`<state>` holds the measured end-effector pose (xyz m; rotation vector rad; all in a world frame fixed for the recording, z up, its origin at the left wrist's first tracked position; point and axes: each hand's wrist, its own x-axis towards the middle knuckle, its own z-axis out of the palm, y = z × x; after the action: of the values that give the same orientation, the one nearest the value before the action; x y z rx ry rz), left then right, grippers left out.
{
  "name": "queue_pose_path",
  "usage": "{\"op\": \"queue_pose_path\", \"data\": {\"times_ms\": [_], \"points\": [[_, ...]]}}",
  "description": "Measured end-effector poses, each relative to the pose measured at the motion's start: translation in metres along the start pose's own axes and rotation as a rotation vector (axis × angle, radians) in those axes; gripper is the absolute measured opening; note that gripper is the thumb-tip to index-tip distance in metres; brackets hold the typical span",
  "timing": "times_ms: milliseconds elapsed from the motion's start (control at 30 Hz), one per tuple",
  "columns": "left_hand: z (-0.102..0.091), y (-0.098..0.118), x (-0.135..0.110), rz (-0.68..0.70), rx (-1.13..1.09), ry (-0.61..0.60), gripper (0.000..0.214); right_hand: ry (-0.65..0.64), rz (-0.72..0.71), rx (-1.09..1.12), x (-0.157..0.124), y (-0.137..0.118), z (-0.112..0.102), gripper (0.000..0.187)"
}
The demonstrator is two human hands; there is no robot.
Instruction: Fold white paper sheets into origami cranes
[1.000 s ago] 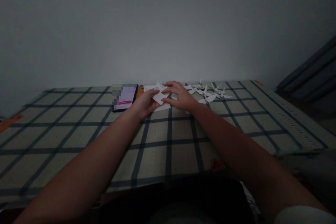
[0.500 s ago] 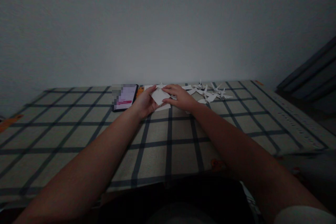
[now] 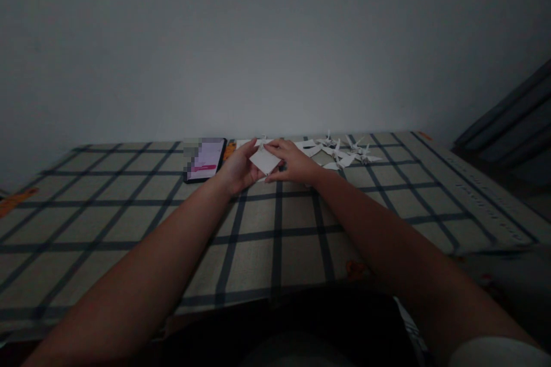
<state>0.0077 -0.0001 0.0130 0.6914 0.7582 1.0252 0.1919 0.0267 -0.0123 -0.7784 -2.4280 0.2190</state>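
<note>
A folded white paper piece sits between both my hands, raised a little over the checked cloth at the table's far middle. My left hand grips its left side with fingers closed. My right hand pinches its right edge and top corner. More white paper lies flat just behind my hands.
A phone with a lit screen lies left of my hands. Several folded white paper cranes are spread to the right near the wall. A plain wall rises behind the table. A dark slanted object stands at far right.
The paper piece has been lifted slightly and turned into a diamond shape between my hands. My right hand has shifted its fingers onto the paper's upper right edge.
</note>
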Motion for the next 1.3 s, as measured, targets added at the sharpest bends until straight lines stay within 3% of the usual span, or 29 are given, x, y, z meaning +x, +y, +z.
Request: {"op": "queue_pose_path", "data": {"times_ms": [167,367,633,933,1300], "points": [[0.001,0.001,0.0,-0.015,0.018,0.003,0.04,0.033,-0.015,0.024,-0.001,0.0,0.0,0.08],[-0.003,0.0,0.002,0.006,0.011,0.028,0.033,0.131,0.01,0.044,-0.004,0.0,-0.002,0.046],[-0.005,-0.001,0.002,-0.019,0.034,0.005,0.036,0.077,0.022,-0.029,-0.006,-0.004,-0.002,0.052],[-0.006,-0.004,0.002,-0.055,0.053,-0.102,0.039,0.046,0.094,-0.141,-0.007,-0.009,-0.008,0.053],[-0.002,-0.007,-0.001,-0.122,0.111,-0.143,0.043,0.099,0.124,-0.125,0.0,-0.005,-0.009,0.027]]}}
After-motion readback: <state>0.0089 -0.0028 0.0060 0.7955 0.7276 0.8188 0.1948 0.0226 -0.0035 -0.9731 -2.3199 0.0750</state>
